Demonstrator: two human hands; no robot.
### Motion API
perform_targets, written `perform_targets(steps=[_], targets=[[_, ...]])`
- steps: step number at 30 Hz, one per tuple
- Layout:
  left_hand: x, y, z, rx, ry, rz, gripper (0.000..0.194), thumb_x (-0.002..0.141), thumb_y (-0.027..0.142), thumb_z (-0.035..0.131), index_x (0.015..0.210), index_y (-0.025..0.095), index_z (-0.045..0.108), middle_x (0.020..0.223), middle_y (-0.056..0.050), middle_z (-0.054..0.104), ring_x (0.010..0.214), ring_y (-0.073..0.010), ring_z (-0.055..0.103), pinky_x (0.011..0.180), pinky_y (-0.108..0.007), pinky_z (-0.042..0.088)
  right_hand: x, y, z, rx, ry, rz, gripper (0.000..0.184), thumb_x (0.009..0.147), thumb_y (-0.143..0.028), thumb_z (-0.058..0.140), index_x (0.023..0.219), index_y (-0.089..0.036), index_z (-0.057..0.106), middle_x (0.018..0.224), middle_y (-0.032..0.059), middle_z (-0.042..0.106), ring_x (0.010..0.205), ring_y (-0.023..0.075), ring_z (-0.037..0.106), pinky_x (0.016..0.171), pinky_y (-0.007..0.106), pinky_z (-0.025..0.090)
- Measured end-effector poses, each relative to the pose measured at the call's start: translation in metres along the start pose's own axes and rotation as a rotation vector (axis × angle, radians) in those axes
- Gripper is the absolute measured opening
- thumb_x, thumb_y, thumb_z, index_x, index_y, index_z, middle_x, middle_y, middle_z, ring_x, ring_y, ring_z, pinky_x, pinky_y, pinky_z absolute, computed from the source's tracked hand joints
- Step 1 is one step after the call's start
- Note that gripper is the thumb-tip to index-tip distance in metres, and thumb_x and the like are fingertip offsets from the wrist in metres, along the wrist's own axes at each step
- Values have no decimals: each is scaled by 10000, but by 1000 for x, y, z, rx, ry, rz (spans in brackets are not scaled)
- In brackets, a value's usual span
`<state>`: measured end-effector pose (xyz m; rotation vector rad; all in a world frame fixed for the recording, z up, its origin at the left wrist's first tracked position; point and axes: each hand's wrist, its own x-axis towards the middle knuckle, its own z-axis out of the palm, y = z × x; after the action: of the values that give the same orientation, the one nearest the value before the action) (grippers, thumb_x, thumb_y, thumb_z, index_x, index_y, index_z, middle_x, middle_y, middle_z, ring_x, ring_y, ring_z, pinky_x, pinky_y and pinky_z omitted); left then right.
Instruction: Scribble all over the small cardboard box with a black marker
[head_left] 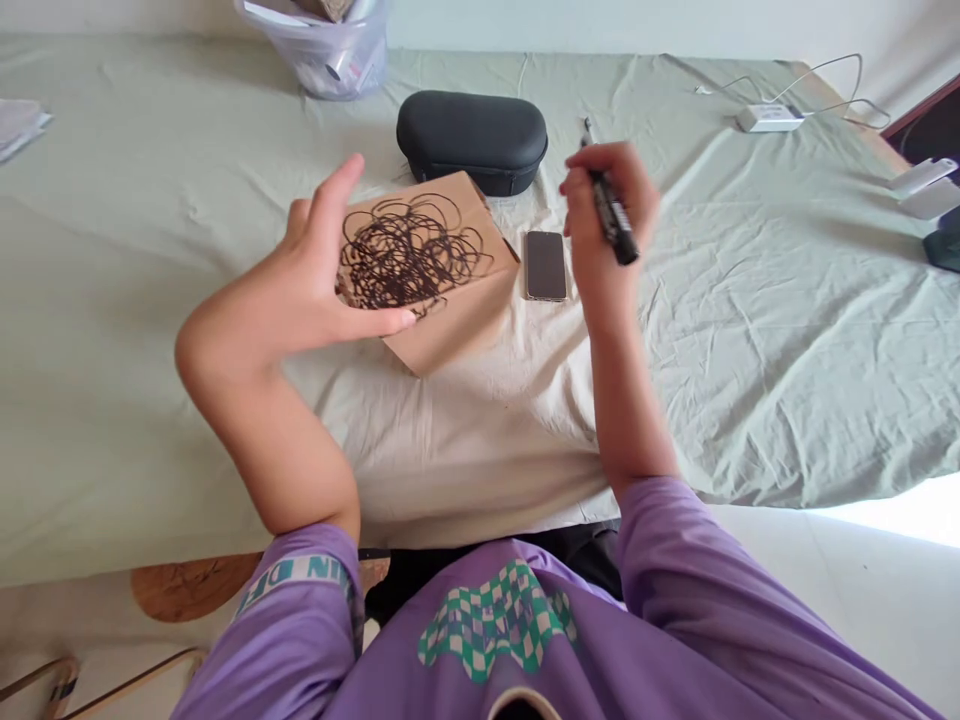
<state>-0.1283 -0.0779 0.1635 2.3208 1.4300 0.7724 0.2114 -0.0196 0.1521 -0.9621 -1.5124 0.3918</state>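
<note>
My left hand [311, 260] grips the left end of a brown cardboard box [457, 320], thumb against its near side and index finger raised off it. The other fingertips are hidden. Dense black looping scribbles [409, 255] cover much of the box's upper face. My right hand [611, 195] is closed around a black marker [615, 220], held in the air to the right of the box and apart from it. A thin grey-and-dark tip [589, 130] shows beyond the fingers; whether it belongs to the marker I cannot tell.
Behind the box lies a black oval case [472, 135]. A phone [546, 265] rests between box and right hand. At the back stand a clear plastic bin [334, 50] and a white power strip [770, 118] with cables. A pale, wrinkled cloth [750, 300] covers the table.
</note>
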Motion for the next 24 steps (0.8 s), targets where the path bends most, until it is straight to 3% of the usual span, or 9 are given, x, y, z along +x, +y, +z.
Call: perform_targets(steps=[2,4,8,13,15,17,19,21,24], targets=[[5,-24,-2,-50,-8,11,1578,577,583,1090,1798,338,121,1740,-203,306,1604,-547,274,1259,-850,324,-4,42,13,-132,-164,67,55,1002,-329,627,1052,-306,629,977,37,693,880,262,649,884,407,537],[10,-36,-1,-106,-14,44,1437,677,548,1048,1790,373,157,1821,-146,204,1665,-516,192,1329,-823,228,-14,79,30,-278,-368,143,180,931,-295,690,1094,-275,618,1008,71,699,908,270,642,921,423,529],[14,-27,0,-106,40,39,1325,770,505,989,1788,389,149,1871,-90,79,1719,-497,91,1373,-802,171,-39,111,56,-482,-515,251,252,869,-231,683,1106,-240,598,1058,121,699,970,290,612,912,426,510],[12,-3,-6,-60,75,117,1340,746,650,980,1779,389,168,1851,-74,76,1711,-491,39,1394,-754,188,-42,105,53,-410,-501,201,146,903,-204,581,1036,-258,553,1000,95,690,928,258,612,886,388,505],[14,1,-7,-33,138,186,1254,791,758,898,1769,365,219,1820,-80,139,1702,-458,94,1414,-687,200,-37,104,49,-326,-450,193,84,938,-239,532,1018,-265,537,944,73,668,883,240,628,887,383,519],[18,6,-5,-16,253,269,1097,853,811,808,1731,342,346,1754,-83,294,1660,-415,248,1403,-615,272,-28,101,46,-218,-386,254,58,945,-287,505,1000,-274,517,878,48,639,807,222,642,837,375,536],[23,17,0,-15,382,321,848,937,749,758,1629,314,532,1583,-87,537,1503,-362,494,1313,-569,415,-18,92,44,-79,-295,343,101,919,-328,507,1009,-283,496,868,39,637,754,216,660,763,375,539],[25,34,6,-6,510,349,555,1000,607,755,1450,286,701,1282,-69,728,1239,-304,665,1143,-529,534,-9,71,39,96,-167,358,185,893,-377,535,1051,-297,481,944,46,673,735,218,673,702,388,522],[21,68,14,12,622,406,243,1036,397,742,1244,279,782,965,-11,776,957,-228,710,995,-467,573,-5,16,27,259,-28,205,270,906,-474,565,1120,-339,472,1060,36,702,726,227,652,653,413,482]])
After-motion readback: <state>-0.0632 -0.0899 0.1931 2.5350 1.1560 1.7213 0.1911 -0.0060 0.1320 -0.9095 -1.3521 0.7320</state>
